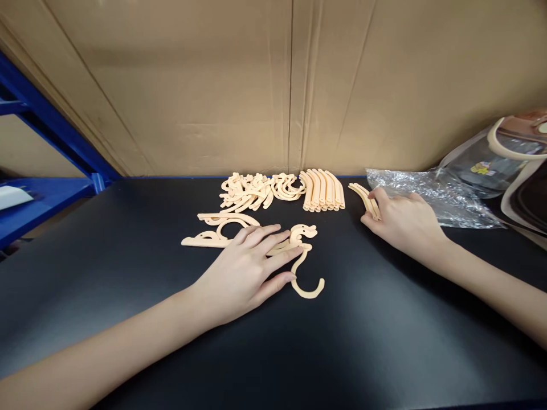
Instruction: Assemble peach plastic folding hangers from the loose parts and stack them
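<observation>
My left hand (pixel 245 267) lies flat on the black table (pixel 128 273), fingers stretched out over a cream plastic hanger (pixel 305 262) whose hook curls out below my fingertips. Its arm (pixel 200 239) sticks out to the left of my hand. My right hand (pixel 404 219) rests further right, fingers curled over the end of a small bundle of curved cream strips (pixel 363 196). Behind both hands lie a heap of tangled cream hanger parts (pixel 245 192) and a neat row of curved cream pieces (pixel 322 189).
A cardboard wall (pixel 273 85) closes off the back of the table. Crumpled clear plastic wrap (pixel 431 191) lies right of my right hand, with bagged items (pixel 513 154) behind it. A blue metal rack (pixel 47 171) stands at the left.
</observation>
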The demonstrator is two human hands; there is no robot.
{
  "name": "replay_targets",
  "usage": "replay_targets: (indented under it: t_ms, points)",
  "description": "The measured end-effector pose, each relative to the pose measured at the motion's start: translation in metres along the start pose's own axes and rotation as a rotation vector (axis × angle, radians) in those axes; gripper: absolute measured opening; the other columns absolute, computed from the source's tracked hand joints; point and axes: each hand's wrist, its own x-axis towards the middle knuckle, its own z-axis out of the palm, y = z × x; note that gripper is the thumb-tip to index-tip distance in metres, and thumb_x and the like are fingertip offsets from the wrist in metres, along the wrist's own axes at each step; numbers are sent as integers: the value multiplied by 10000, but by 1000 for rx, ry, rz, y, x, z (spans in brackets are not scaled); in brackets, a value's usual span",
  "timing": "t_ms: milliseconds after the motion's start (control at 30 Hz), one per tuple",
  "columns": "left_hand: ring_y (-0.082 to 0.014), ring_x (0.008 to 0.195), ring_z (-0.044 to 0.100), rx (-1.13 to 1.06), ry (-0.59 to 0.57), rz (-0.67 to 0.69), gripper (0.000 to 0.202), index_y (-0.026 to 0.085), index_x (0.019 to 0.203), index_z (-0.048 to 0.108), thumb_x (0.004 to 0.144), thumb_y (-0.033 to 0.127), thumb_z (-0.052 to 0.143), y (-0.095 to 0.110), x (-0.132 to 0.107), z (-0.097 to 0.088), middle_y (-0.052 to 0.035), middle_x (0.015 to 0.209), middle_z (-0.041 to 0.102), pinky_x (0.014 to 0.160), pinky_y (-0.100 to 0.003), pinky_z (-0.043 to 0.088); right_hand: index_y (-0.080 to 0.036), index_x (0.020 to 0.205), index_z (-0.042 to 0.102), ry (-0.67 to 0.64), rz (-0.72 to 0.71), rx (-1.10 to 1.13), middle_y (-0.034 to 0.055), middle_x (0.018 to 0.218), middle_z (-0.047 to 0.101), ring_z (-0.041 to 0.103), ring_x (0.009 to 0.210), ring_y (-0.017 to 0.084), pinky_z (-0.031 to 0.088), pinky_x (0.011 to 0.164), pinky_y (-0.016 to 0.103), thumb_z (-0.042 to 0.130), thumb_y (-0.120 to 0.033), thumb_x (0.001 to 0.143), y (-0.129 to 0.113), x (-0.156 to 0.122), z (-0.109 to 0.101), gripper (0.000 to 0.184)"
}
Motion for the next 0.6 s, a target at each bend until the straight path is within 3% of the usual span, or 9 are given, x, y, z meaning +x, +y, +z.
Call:
replay_targets:
  t_ms: [133, 233, 400, 500, 600]
  points:
    - [-270, 1249, 489, -44, -12, 16, 354, 224, 1285, 580, 981, 351, 450, 1, 0, -1, -71, 1284, 614, 996, -436, 401, -98, 1021, 583, 14, 92, 79, 21, 472, 499, 472, 467, 211, 345, 639, 341, 393, -327, 830, 1, 1, -8, 353]
    - [-267, 1258, 478, -60, -25, 17, 369, 219, 1305, 561, 983, 357, 446, 1, 1, -2, -71, 1302, 603, 1012, -435, 390, -141, 978, 595, 91, 120, 135, 31, 523, 532, 497, 503, 207, 358, 650, 335, 408, -303, 828, 2, 1, -14, 289]
    - [-272, 1261, 466, -61, -57, 18, 426, 229, 1383, 474, 984, 373, 441, 2, 1, -3, -77, 1326, 580, 1006, -445, 389, -164, 867, 576, 143, 71, 105, 19, 487, 506, 475, 484, 198, 349, 634, 325, 427, -261, 832, 4, -1, -23, 182]
    - [-270, 1266, 455, -78, -54, 39, 415, 243, 1365, 496, 981, 391, 444, 2, 1, -2, -70, 1315, 584, 1013, -441, 380, -158, 846, 559, 184, 17, 25, 59, 575, 588, 502, 533, 207, 325, 634, 333, 415, -228, 868, 8, -2, -28, 161]
    - [-277, 1262, 451, -93, -62, 75, 401, 246, 1336, 527, 978, 408, 447, 2, 1, -2, -80, 1323, 575, 1005, -443, 380, -158, 836, 554, 324, -18, -49, 99, 678, 639, 530, 629, 235, 306, 624, 348, 390, -204, 919, 14, -2, -35, 189]
